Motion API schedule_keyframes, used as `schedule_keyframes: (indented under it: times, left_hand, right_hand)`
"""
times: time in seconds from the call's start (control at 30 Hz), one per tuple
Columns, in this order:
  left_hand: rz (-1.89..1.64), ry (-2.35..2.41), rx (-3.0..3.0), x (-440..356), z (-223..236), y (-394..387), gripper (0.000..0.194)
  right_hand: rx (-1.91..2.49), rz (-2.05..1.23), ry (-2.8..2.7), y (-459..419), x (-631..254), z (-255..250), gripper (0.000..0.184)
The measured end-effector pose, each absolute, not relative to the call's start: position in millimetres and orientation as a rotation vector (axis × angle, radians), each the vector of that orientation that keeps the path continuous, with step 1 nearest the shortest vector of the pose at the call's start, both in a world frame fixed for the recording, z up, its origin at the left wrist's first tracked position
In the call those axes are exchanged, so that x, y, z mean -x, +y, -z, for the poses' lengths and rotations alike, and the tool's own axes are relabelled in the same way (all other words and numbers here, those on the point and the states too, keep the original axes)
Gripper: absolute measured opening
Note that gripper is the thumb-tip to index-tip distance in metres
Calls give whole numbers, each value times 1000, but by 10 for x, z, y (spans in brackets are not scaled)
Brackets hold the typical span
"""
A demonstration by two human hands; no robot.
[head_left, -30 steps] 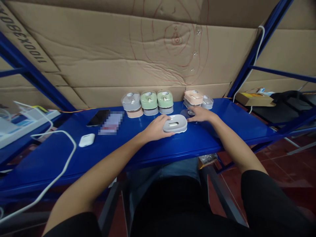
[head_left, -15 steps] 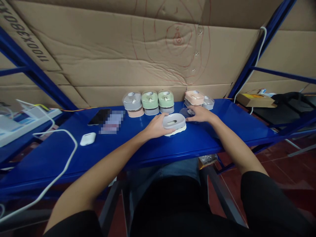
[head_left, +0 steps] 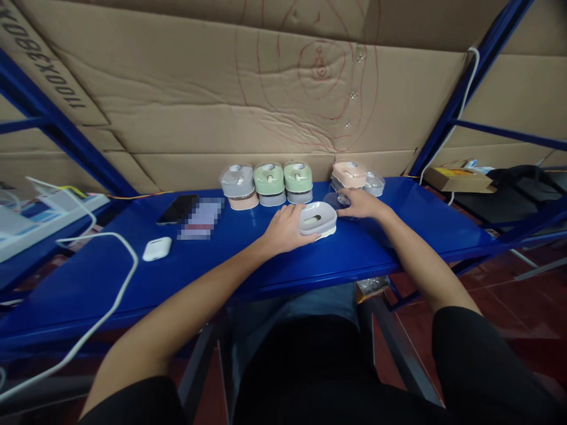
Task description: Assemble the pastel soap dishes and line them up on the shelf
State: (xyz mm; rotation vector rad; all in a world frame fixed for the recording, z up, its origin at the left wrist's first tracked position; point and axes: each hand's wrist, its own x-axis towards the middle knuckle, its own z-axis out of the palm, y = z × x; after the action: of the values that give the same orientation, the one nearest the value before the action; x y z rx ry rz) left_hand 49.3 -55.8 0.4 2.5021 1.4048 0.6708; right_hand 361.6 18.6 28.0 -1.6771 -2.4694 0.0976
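Note:
My left hand (head_left: pixel 287 229) grips the left end of a grey oval soap dish (head_left: pixel 319 213) with a slot in its floor. The dish sits just over the blue tabletop, with a pale layer showing under its rim. To its right, my right hand (head_left: pixel 358 204) is closed on a clear plastic lid (head_left: pixel 335 201) near the table surface. Behind them stand stacked lidded soap dishes: a grey one (head_left: pixel 237 180) on a pink one, and two green ones (head_left: pixel 269 179) on grey ones. A pink dish (head_left: pixel 349 173) tops the stack behind my right hand.
A clear-topped grey dish (head_left: pixel 374 183) stands at the back right. On the left lie a black phone (head_left: pixel 178 209), a second phone with a blurred screen (head_left: pixel 201 218) and a white earbud case (head_left: pixel 157 249). A white cable (head_left: pixel 119 295) runs along the left. Cardboard (head_left: pixel 199 88) walls the back.
My left hand tilted the grey soap dish up from its pale lower layer, then brought it level again, slightly farther right. My right hand stays with the clear lid.

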Motion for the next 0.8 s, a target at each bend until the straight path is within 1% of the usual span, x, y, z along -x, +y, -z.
schedule_keyframes:
  times: [0.2,0.37,0.57,0.67,0.8]
  left_hand:
    - [-675,1423,-2508,-524,-13,-566,86]
    - [-662,1418,-2531,-524,-18,-573,90]
    - [-586,1423,-2600,-537,-9,-585,86]
    - [-555,1440,-2620,-541,11,-601,86]
    - [-508,1460,-2648,-544,26,-619,84]
  right_hand:
    - [1682,-75,-2449,186,-3623,-285,94]
    - [1675,-77,-2441,202,-3633,-275,90]
    - [1664,-86,-2447,197,-3631,-275,88]
    - [1682,-77,-2455,188,-3626,-284,88]
    - [1667,-108,-2448,174,-3614,-290,84]
